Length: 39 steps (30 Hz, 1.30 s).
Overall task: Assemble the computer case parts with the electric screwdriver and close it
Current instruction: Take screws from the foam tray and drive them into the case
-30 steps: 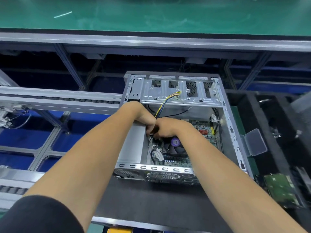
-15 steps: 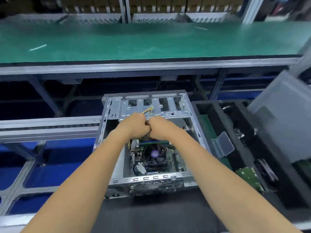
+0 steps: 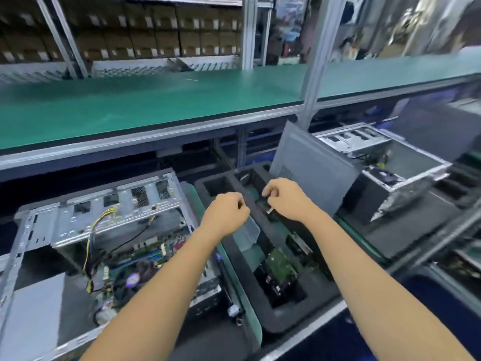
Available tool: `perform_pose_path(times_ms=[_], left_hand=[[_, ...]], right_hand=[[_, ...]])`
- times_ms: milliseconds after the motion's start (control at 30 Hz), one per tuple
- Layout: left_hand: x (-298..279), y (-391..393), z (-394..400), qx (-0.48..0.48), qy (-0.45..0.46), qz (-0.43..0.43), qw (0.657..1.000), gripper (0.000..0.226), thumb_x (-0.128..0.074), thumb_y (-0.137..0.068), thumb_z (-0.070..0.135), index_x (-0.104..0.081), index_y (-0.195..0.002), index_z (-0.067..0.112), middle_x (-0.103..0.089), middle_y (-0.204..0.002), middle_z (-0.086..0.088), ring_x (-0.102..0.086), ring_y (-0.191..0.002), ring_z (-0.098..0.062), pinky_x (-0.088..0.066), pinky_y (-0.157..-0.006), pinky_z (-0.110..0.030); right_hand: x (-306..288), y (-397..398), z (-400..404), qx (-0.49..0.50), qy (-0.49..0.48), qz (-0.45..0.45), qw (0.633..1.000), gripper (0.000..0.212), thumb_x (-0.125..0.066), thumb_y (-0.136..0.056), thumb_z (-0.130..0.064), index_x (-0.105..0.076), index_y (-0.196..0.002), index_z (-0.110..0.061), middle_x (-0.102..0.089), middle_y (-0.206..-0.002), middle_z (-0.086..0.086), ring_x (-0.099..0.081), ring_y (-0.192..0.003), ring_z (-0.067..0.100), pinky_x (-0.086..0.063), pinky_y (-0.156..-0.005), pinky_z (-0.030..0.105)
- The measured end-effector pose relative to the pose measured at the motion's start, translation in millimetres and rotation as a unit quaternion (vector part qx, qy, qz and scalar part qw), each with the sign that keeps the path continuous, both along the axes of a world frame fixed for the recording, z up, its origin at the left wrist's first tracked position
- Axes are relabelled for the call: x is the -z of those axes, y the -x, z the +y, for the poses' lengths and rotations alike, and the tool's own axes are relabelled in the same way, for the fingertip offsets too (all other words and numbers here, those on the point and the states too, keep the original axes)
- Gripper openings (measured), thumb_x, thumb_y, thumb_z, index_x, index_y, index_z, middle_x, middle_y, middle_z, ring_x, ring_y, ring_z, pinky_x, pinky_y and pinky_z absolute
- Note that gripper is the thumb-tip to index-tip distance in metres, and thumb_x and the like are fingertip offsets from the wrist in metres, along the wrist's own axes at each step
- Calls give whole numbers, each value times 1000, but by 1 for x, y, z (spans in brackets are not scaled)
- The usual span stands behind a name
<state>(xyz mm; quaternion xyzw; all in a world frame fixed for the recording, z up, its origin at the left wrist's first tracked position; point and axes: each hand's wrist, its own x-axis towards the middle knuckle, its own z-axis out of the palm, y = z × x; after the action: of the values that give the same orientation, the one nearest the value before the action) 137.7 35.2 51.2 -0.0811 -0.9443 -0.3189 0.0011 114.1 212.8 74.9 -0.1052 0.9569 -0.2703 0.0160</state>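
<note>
Open case (image 3: 104, 246) shown at the bench's left edge, board exposed. Left hand (image 3: 226, 214) is loosely curled, empty; right hand (image 3: 287, 199) hovers over the foam tray (image 3: 281, 319), its grasp indiscernible. Sheet-metal case judged stiff, sharp-edged; best gripped by frame rails, never the fragile board.

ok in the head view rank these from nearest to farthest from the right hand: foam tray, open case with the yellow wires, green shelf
1. Foam tray, directly under the right hand.
2. Open case, off to its left.
3. Green shelf, above and behind.
</note>
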Motion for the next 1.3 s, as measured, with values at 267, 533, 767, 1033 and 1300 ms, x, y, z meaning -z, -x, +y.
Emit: perform_pose_path(times_ms=[267,533,767,1033,1300], left_hand=[[48,53,83,-35,33,-78,996,14,-47,-83,12,-59,-78,9,-63,-78,-1,-58,-71,-21,-46,-62,-32],[125,76,120,-86,136,-197,967,15,-46,-79,0,-56,-72,9,-59,-72,-3,-50,-58,-17,-35,-54,-23],[167,63,104,-58,317,-289,902,28,-44,-85,-8,-56,-107,2,-60,-107,-14,-62,-98,-30,-49,-74,-34],[206,65,113,-51,392,-298,869,39,-45,-91,-5,-52,-129,3,-56,-127,-13,-58,-114,-28,-50,-88,-36],[223,60,111,-2,440,-260,860,36,-46,-92,-1,-55,-126,8,-60,-124,-9,-59,-113,-23,-49,-88,-30]], right_hand=[[61,48,92,-15,-80,-52,995,23,-49,-93,-5,-65,-109,-8,-60,-116,9,-53,-92,24,-45,-78,31],[124,78,130,-101,-89,-139,981,20,-50,-94,-4,-66,-105,-6,-57,-115,9,-59,-95,27,-49,-85,36],[140,76,106,-177,-57,-152,971,11,-50,-93,-6,-59,-89,-11,-54,-102,6,-55,-87,26,-46,-76,35],[141,77,88,-208,-47,-139,967,17,-47,-93,-5,-63,-96,-9,-57,-107,8,-55,-91,27,-44,-77,35],[147,71,68,-216,-55,-166,961,18,-48,-93,-7,-66,-95,-6,-60,-101,9,-57,-87,28,-49,-75,38]])
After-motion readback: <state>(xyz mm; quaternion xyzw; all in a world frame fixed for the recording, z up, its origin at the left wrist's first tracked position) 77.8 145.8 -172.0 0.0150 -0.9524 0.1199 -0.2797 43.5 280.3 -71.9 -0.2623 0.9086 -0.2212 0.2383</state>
